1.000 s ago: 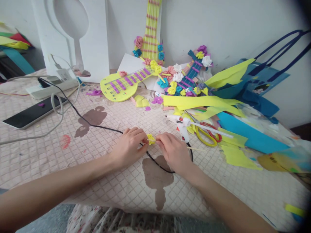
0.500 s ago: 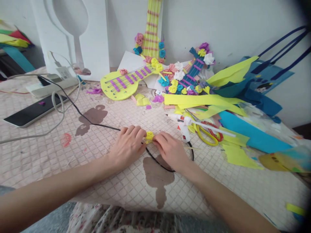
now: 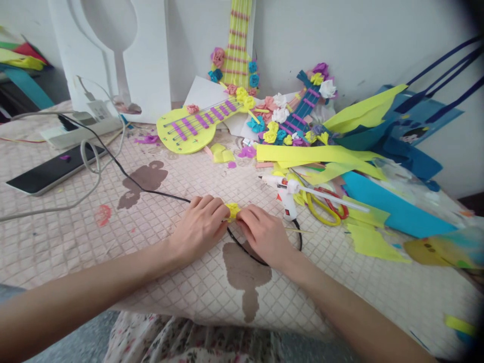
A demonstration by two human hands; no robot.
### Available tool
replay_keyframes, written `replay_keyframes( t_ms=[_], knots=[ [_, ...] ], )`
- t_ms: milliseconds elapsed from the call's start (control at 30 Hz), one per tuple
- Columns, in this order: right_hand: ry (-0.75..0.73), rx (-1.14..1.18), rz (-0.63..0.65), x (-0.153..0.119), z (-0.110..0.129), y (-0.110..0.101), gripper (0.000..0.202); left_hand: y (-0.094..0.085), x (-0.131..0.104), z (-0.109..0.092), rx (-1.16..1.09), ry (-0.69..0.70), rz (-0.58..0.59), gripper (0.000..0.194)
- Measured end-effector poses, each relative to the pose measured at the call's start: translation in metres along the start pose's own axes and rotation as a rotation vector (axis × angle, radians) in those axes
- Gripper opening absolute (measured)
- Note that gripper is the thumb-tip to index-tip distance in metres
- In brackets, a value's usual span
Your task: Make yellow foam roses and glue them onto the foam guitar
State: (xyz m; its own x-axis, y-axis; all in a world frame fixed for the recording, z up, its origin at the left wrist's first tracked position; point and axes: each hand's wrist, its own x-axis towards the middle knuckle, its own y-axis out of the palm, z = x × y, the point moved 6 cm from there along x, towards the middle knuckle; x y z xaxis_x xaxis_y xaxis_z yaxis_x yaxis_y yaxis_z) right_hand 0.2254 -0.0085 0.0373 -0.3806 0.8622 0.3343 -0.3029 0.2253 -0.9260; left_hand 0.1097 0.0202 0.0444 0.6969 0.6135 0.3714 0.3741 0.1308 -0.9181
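A small crumpled yellow paper piece [image 3: 233, 210] is held between my two hands, just above the tablecloth [image 3: 181, 292]. My left hand [image 3: 200, 224] is closed on its left side, fingers curled and knuckles up. From the right, my right hand [image 3: 263, 233] pinches its other side with the fingertips. The black cord [image 3: 166, 194] runs under my left hand and loops out below both hands. To the right of my right hand lies a white glue gun [image 3: 287, 196] with its nozzle pointing left.
Yellow scissors [image 3: 321, 214], yellow paper strips [image 3: 313, 155] and a blue sheet [image 3: 393, 209] lie at the right. Behind are a yellow paper guitar [image 3: 192, 136] and a blue one [image 3: 302, 111]. A phone [image 3: 53, 169] and power strip [image 3: 68, 135] are at the left.
The view has shifted very slightly. My hands stay around the yellow paper piece, and a little more of it shows between them.
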Motion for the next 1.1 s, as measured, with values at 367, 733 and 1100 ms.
replay_keyframes(
  t_ms=[367,733,1100],
  knots=[
    [-0.078,-0.138,-0.046,0.000,0.013,0.009,0.013,0.002,-0.001,-0.001,-0.014,0.017,0.026,0.005],
    [-0.092,-0.102,-0.078,-0.001,0.011,0.008,0.015,-0.003,0.000,0.000,-0.110,0.015,0.100,0.012],
    [-0.105,-0.099,-0.027,-0.002,0.011,0.010,0.015,0.001,-0.001,0.003,-0.177,0.017,0.127,0.010]
  ],
)
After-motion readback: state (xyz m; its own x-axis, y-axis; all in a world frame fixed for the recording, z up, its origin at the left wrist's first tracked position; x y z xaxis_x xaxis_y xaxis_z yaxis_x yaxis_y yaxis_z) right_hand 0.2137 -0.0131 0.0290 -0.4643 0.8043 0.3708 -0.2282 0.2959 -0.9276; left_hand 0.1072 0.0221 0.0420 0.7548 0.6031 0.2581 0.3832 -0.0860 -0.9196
